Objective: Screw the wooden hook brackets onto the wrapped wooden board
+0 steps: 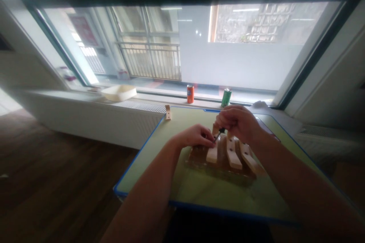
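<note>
My right hand (235,121) is closed round a screwdriver (219,134), whose dark handle is mostly hidden in the fingers. Its metal shaft slants down and left to a curved wooden piece (212,155). At the shaft's tip, my left hand (198,136) has its fingers pinched together; whatever they hold is too small to make out. Two more curved wooden pieces with dark holes or screws, a middle one (234,158) and a right one (250,159), lie alongside. All three rest on a brown, shiny block that looks wrapped in clear film (196,157).
The yellow-green table (148,171) has a blue edge. Another wooden piece (168,113) stands at its far left corner. An orange can (190,94), a green can (226,98) and a cream tray (119,93) are by the window. A flat dark object (266,127) lies beyond my right forearm.
</note>
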The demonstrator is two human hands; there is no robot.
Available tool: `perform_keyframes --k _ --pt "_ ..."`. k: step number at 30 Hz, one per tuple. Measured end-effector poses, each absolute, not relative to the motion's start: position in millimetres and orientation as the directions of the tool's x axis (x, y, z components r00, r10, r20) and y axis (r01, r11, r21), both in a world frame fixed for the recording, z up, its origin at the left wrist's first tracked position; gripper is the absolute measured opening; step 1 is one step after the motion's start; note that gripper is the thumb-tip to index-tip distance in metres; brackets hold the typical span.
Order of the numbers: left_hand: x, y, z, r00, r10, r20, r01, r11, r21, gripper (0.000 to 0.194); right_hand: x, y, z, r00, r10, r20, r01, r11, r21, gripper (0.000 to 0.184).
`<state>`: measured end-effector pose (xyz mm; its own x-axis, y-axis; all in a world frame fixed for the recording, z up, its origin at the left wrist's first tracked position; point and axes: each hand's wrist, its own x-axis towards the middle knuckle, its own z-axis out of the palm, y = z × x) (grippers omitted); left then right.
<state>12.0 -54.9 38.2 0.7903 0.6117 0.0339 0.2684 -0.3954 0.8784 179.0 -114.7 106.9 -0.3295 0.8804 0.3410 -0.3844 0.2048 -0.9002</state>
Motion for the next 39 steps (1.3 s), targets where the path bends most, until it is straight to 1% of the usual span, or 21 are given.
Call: perform_keyframes --k 8,11,16,20,23,26,29,30,31,33,35,36,37,39 --pt "13 -53 37 0.801 0.597 0.037 0.26 -0.403 0.877 0.036 176 -113 107 -0.323 0.896 0.304 -0.371 0.176 -0.912 0.039" --pt "12 -52 37 0.806 0.589 0.056 0.244 -0.417 0.876 0.036 176 -109 108 -0.311 0.907 0.284 -0.375 0.157 -0.914 0.038" --pt "9 -58 44 0.798 0.595 0.096 0.219 -0.434 0.874 0.036 177 -101 107 -0.294 0.916 0.272 -0.324 0.172 -0.93 0.033" --pt "12 -68 55 0.667 0.7 0.255 0.196 -0.495 0.847 0.035 180 -97 104 -0.268 0.928 0.257 -0.352 0.154 -0.923 0.036" --pt "20 -72 54 0.566 0.751 0.34 0.201 -0.526 0.826 0.031 181 -97 103 -0.284 0.93 0.233 -0.376 0.115 -0.919 0.033" --pt "29 -72 45 0.48 0.79 0.38 0.201 -0.521 0.829 0.032 178 -101 105 -0.352 0.908 0.227 -0.399 0.074 -0.914 0.026" --pt "33 -71 38 0.443 0.803 0.399 0.157 -0.507 0.848 0.035 178 -107 107 -0.369 0.905 0.213 -0.372 0.066 -0.926 0.013" --pt "33 -71 36 0.442 0.804 0.398 0.138 -0.499 0.855 0.034 179 -108 109 -0.357 0.913 0.198 -0.326 0.077 -0.942 0.014" --pt "33 -71 36 0.448 0.804 0.391 0.119 -0.488 0.865 0.034 182 -109 111 -0.34 0.923 0.179 -0.24 0.098 -0.966 0.021" --pt "32 -72 38 0.469 0.8 0.374 0.103 -0.47 0.876 0.034 188 -110 115 -0.292 0.936 0.198 0.031 0.217 -0.976 0.035" --pt "32 -73 41 0.501 0.781 0.373 0.102 -0.481 0.871 0.032 196 -110 119 -0.286 0.915 0.285 0.3 0.368 -0.88 0.039" --pt "32 -74 43 0.516 0.769 0.378 0.102 -0.493 0.864 0.032 200 -109 122 -0.309 0.892 0.329 0.385 0.434 -0.814 0.038" --pt "32 -75 44 0.519 0.763 0.386 0.1 -0.502 0.859 0.031 203 -109 123 -0.34 0.868 0.362 0.436 0.487 -0.757 0.035" --pt "32 -76 46 0.494 0.774 0.396 0.096 -0.501 0.86 0.032 208 -108 126 -0.385 0.836 0.39 0.486 0.543 -0.685 0.029"
